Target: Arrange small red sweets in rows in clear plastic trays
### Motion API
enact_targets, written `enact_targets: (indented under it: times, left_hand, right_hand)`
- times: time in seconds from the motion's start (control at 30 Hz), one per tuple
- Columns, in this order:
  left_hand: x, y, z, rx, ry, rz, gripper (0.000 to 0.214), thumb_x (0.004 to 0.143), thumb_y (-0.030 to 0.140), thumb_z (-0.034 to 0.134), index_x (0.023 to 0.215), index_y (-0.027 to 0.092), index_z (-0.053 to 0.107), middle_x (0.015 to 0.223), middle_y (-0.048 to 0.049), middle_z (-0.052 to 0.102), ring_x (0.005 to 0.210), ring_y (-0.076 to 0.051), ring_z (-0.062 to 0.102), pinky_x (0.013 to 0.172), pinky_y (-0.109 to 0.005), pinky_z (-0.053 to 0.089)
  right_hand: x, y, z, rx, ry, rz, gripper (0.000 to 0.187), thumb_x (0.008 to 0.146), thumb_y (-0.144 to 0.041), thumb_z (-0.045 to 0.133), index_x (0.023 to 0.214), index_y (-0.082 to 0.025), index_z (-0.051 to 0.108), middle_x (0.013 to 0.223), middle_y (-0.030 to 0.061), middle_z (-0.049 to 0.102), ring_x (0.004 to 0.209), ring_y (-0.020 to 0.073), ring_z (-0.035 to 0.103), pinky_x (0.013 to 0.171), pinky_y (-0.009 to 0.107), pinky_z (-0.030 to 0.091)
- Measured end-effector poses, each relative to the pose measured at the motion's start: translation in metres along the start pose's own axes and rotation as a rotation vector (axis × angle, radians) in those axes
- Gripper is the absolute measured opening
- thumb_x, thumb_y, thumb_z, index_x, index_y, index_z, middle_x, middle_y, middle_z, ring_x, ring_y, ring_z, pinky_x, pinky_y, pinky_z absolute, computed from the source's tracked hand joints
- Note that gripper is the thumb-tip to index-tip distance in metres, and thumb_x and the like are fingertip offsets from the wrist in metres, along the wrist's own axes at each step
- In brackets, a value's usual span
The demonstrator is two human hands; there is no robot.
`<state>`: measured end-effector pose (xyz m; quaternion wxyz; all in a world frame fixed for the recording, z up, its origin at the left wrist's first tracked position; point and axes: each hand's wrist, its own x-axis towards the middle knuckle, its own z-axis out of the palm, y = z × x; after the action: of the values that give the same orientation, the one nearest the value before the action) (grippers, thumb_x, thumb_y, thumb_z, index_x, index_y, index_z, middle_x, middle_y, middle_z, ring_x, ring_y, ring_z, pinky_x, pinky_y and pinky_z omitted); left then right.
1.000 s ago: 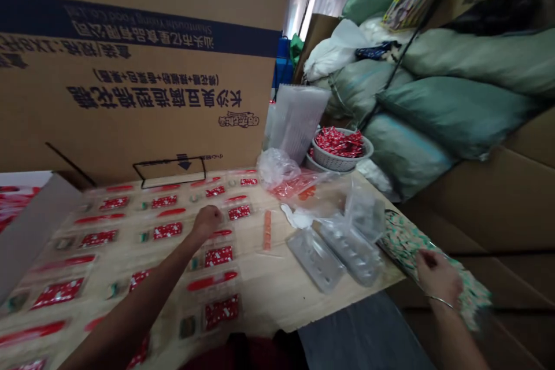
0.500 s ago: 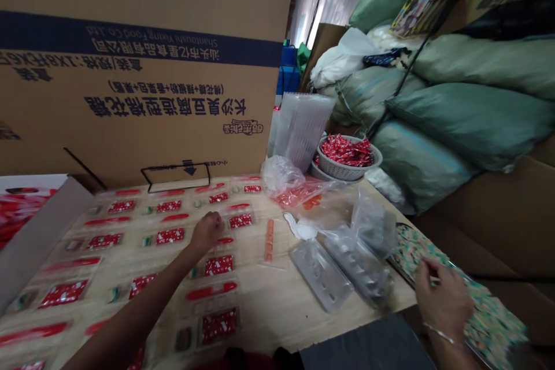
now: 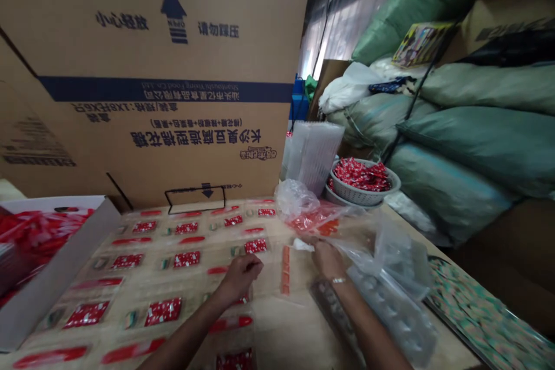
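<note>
While the right hand [image 3: 329, 260] touches clear plastic [image 3: 392, 260] — a white basket [image 3: 359, 196] stands beyond.

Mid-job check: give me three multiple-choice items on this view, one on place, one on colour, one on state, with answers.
1. Where is the left hand? A) Over the packets on the table B) On the floor C) On the green sacks
2. What colour are the sachets in the basket? A) Green B) Red C) Blue
3. How does the carton stand? A) Flat B) Crushed C) Upright

1: A, the hand is above the table's packets. 2: B, red fills the basket. 3: C, it rises behind the table.
</note>
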<state>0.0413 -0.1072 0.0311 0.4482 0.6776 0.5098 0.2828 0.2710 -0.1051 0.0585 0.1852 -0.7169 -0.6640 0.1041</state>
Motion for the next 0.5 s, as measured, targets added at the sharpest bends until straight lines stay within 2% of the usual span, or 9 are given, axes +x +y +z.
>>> enact_targets:
  times: [0.07,0.13,0.2,0.23,0.3,0.37,0.43,0.5]
  left_hand:
    - [0.006,0.004,0.01,-0.224,-0.014,-0.098,0.034,0.076,0.047,0.047,0.077,0.016,0.06,0.069,-0.0032,0.064,0.06,-0.014,0.058,0.056,-0.024,0.042]
    - [0.014,0.01,0.023,-0.605,0.001,-0.193,0.04,0.072,0.053,0.052,0.087,0.016,0.06,0.078,-0.0047,0.067,0.065,-0.015,0.06,0.059,-0.025,0.043]
    - [0.019,0.015,0.033,-0.961,0.029,-0.284,0.039,0.066,0.05,0.062,0.085,0.016,0.061,0.078,-0.0041,0.067,0.07,-0.016,0.061,0.063,-0.025,0.043]
    - [0.019,0.016,0.035,-1.056,0.03,-0.326,0.036,0.064,0.046,0.066,0.082,0.016,0.062,0.076,-0.0039,0.067,0.07,-0.016,0.06,0.063,-0.025,0.044]
    - [0.016,0.015,0.032,-1.125,-0.008,-0.422,0.028,0.061,0.037,0.071,0.076,0.015,0.064,0.072,-0.0038,0.067,0.068,-0.016,0.06,0.063,-0.024,0.043]
    - [0.009,0.009,0.026,-1.083,-0.013,-0.455,0.024,0.058,0.032,0.073,0.071,0.014,0.065,0.066,-0.0035,0.066,0.063,-0.015,0.059,0.059,-0.024,0.042]
    - [0.003,0.001,0.021,-1.017,0.07,-0.419,0.024,0.053,0.033,0.074,0.064,0.014,0.064,0.059,-0.0017,0.063,0.057,-0.014,0.056,0.054,-0.023,0.04]
    - [0.0,-0.006,0.02,-0.958,0.177,-0.382,0.028,0.048,0.037,0.076,0.059,0.015,0.061,0.052,0.0009,0.059,0.05,-0.012,0.052,0.05,-0.023,0.037]
  right_hand:
    - [-0.012,-0.019,0.006,0.047,-0.006,-0.112,0.031,0.072,-0.002,0.05,0.093,-0.017,0.066,0.09,0.0083,0.068,0.079,0.019,0.064,0.069,0.025,0.047]
    - [-0.027,-0.04,0.018,0.169,0.015,-0.272,0.039,0.074,-0.001,0.045,0.103,-0.019,0.064,0.104,0.0089,0.065,0.094,0.0196,0.061,0.081,0.027,0.047]
    - [-0.038,-0.056,0.03,0.286,0.078,-0.348,0.046,0.076,-0.001,0.041,0.115,-0.019,0.058,0.116,0.0104,0.059,0.108,0.0208,0.055,0.093,0.033,0.043]
    - [-0.041,-0.061,0.034,0.345,0.095,-0.361,0.047,0.078,-0.003,0.041,0.12,-0.018,0.054,0.121,0.011,0.056,0.113,0.021,0.051,0.097,0.035,0.04]
    - [-0.042,-0.064,0.038,0.472,0.072,-0.377,0.049,0.079,-0.007,0.044,0.127,-0.017,0.048,0.127,0.0115,0.052,0.118,0.0213,0.047,0.1,0.037,0.037]
    - [-0.039,-0.064,0.04,0.586,-0.024,-0.406,0.048,0.077,-0.009,0.049,0.123,-0.019,0.052,0.122,0.0096,0.054,0.114,0.021,0.05,0.097,0.036,0.04]
    - [-0.036,-0.065,0.041,0.646,-0.111,-0.427,0.042,0.074,-0.007,0.05,0.112,-0.022,0.06,0.108,0.0066,0.061,0.101,0.0201,0.056,0.088,0.034,0.045]
    - [-0.033,-0.072,0.044,0.632,-0.121,-0.424,0.036,0.071,-0.004,0.049,0.098,-0.022,0.065,0.093,0.0035,0.063,0.089,0.0185,0.059,0.079,0.03,0.047]
